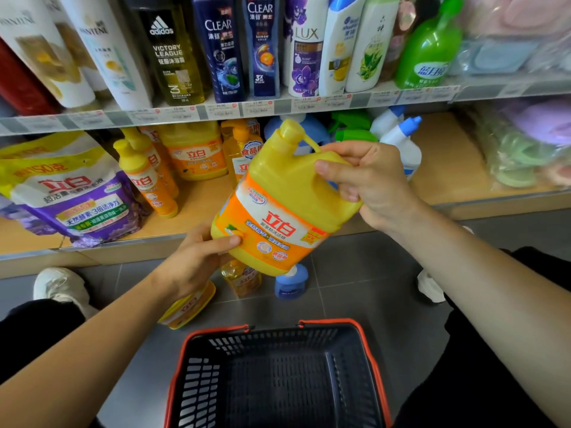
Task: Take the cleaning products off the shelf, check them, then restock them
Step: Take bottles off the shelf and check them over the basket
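Black mesh shopping basket with red rim (278,338) nearest, between my knees. Big yellow plastic detergent jug, orange label (278,211), tilted mid-air over grey tile floor (355,273). My left hand (197,257) grips base, my right hand (374,183) wraps moulded handle. Likely heavy, rigid, slick-sided; handle plus base support safest. Wooden bottom shelf (438,162) behind.

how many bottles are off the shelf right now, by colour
yellow: 2, the held yellow jug and a yellow bottle on the floor
amber: 1, the amber bottle on the floor
blue: 1, the blue bottle beside it
total: 4
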The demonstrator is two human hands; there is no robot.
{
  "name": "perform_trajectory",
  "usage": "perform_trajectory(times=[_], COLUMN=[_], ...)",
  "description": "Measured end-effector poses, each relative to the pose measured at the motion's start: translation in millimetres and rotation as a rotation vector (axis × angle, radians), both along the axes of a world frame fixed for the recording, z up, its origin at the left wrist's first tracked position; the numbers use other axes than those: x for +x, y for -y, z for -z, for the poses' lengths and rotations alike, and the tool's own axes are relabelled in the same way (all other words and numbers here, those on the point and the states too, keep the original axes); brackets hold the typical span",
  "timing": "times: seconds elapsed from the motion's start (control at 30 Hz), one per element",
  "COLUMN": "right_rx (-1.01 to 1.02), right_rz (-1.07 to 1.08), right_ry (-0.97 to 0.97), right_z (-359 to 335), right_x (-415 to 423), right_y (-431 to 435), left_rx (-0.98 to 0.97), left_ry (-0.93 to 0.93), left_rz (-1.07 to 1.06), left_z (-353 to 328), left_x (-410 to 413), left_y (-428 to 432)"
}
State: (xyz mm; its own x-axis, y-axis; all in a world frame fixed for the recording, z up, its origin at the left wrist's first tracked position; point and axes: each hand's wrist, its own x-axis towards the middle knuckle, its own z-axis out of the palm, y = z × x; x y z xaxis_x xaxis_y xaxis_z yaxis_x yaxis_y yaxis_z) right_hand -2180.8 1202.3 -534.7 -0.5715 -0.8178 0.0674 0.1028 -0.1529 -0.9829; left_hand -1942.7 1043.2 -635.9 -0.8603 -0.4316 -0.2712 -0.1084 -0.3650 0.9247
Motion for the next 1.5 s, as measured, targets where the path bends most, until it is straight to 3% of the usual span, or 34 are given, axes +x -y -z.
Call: perform_trajectory(times=[0.1,0.2,0.37,0.47,0.7,0.8,0.87,0.93,1.0,1.07,1.23,1.5], right_rx=[0.047,0.1,0.134,0.164,0.367,0.468,0.487,0.455,0.395,0.343,0.293,0.196], right_rz=[0.11,0.181,0.251,0.237,0.123,0.109,0.149,0.081,-0.093,-0.239,-0.386,-0.352], right_ry=[0.093,0.139,0.034,-0.013,0.05,0.072,-0.06,-0.398,-0.741,-0.847,-0.722,-0.633], right_z=[5,10,18,28,49,55,55,51,47,46,47,50], right_x=[-6,-12,-14,-9,0,8,15,21,29,36,39,39], right_y=[2,6,8,8,8,10,10,8,8,11,16,7], left_rx=[0.117,0.104,0.201,0.165,-0.237,-0.562,-0.88,-1.031,-1.085,-1.119,-1.133,-1.208], left_ry=[-0.024,-0.037,-0.15,-0.194,-0.177,-0.111,-0.046,0.011,0.059,0.05,-0.01,-0.071], left_rz=[-0.072,-0.101,-0.162,-0.21,-0.401,-0.451,-0.4,-0.331,-0.281,-0.215,-0.079,-0.036], left_z=[4,0,-8,-17,-55,-72,-78,-80,-81,-81,-84,-79], left_x=[-3,-7,-11,-10,-6,-5,-5,-6,-6,-6,-6,-2], left_y=[-2,-4,-6,-1,9,8,5,1,-3,-6,-14,-26])
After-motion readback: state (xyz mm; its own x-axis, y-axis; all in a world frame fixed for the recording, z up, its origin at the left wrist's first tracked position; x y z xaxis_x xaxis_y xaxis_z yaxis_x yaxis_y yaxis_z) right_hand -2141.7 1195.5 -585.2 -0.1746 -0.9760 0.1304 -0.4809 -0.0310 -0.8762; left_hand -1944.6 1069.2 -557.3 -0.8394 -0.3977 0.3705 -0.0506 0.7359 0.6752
